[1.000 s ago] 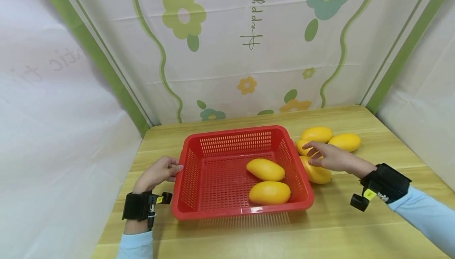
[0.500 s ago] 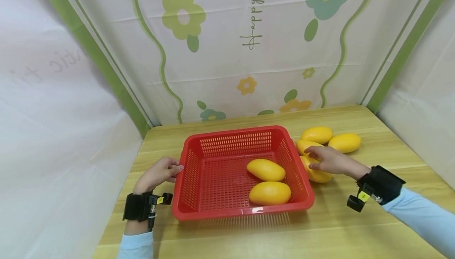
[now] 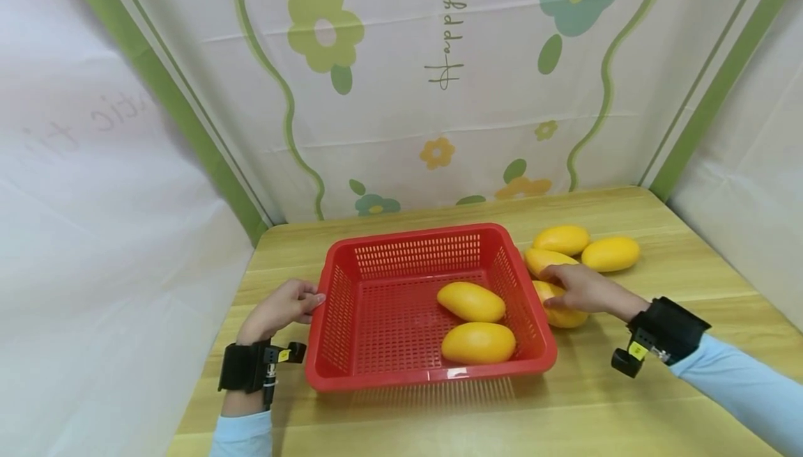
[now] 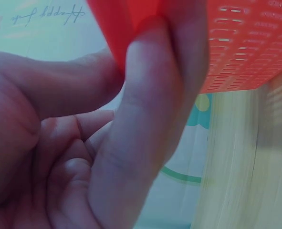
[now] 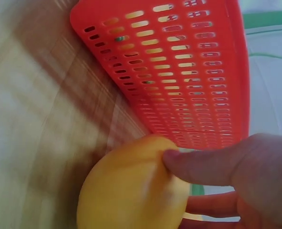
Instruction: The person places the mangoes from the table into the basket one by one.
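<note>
Mango (image 5: 131,191) is pinched by the right hand (image 3: 582,288), the left hand (image 3: 280,309) gripping the basket (image 3: 376,378).

Wood-grain table (image 3: 477,432) set below a white fabric back wall (image 3: 383,88) printed with flowers (image 3: 325,26). White side panels (image 3: 106,255) flank it, green bands (image 3: 169,112) near the corners. Light soft.
</note>
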The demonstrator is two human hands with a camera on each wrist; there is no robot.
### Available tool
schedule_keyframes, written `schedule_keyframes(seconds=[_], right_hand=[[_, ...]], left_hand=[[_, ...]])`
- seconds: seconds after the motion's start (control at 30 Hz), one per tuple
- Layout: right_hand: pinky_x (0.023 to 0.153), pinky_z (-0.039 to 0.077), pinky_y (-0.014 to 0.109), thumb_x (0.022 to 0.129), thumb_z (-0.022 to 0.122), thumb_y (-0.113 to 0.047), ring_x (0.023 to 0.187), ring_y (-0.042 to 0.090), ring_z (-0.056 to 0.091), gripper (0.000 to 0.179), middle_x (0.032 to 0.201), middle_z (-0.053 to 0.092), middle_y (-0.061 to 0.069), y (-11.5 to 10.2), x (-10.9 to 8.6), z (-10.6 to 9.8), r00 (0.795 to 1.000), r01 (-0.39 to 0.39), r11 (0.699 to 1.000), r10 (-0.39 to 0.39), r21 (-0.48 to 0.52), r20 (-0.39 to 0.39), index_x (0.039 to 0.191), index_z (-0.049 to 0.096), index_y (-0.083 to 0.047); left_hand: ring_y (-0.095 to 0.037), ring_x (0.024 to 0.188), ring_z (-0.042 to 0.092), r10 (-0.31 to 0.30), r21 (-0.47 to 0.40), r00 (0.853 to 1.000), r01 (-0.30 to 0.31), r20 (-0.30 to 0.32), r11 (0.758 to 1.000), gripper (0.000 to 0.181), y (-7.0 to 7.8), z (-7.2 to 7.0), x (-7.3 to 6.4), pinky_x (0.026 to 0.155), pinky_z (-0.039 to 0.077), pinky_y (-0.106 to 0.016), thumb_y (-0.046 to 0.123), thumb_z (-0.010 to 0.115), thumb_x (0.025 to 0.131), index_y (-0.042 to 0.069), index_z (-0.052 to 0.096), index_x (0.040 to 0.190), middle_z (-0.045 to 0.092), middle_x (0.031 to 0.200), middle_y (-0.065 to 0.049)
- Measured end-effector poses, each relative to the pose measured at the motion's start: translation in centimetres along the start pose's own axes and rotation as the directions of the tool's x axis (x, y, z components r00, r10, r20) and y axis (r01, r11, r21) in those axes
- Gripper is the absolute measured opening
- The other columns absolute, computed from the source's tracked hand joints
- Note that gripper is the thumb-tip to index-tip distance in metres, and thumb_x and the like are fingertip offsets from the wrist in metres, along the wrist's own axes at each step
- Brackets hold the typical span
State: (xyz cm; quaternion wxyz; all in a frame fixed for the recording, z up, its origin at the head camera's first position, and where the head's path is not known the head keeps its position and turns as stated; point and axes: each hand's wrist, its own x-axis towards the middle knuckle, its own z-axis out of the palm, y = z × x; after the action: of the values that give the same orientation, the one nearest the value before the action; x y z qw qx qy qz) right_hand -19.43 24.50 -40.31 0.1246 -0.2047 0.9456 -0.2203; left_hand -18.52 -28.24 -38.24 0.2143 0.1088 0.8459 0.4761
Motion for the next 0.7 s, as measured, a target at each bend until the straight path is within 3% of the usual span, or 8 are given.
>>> schedule_keyframes(seconds=[0.13,0.27,0.7], right_hand=[[0.081,0.053,0.042,0.082,0.081,-0.026,0.092,0.022,0.061,0.046,0.105,0.069,0.01,0.3,0.0,0.3,0.998,-0.028,0.998,0.025,0.05,0.057,0.117,0.065,0.001],[0.074,0.044,0.03,0.082,0.08,-0.029,0.084,0.016,0.055,0.041,0.096,0.065,0.001,0.4,0.0,0.8,0.994,-0.046,0.992,0.034,0.115,0.104,0.114,0.067,-0.005],[0.068,0.044,0.024,0.082,0.08,-0.033,0.079,0.015,0.054,0.037,0.086,0.061,0.0,0.9,-0.5,1.0,0.99,-0.09,0.98,0.069,0.179,0.12,0.106,0.068,-0.008]], left_hand=[[-0.021,0.083,0.074,0.001,0.001,1.0,-0.001,-0.002,1.0,0.024,0.0,0.0,0.0,0.077,0.064,-0.036,0.005,0.048,0.104,-0.015,0.06,0.111,0.071,0.096,-0.016],[-0.02,0.082,0.074,0.004,0.001,1.0,-0.004,-0.001,1.0,0.024,0.1,0.0,0.0,0.076,0.064,-0.035,0.004,0.049,0.104,-0.015,0.06,0.111,0.071,0.096,-0.017],[-0.021,0.084,0.074,0.001,-0.011,1.0,-0.001,0.002,1.0,0.025,0.0,-0.1,0.1,0.077,0.064,-0.036,0.005,0.049,0.104,-0.015,0.06,0.113,0.072,0.096,-0.017]])
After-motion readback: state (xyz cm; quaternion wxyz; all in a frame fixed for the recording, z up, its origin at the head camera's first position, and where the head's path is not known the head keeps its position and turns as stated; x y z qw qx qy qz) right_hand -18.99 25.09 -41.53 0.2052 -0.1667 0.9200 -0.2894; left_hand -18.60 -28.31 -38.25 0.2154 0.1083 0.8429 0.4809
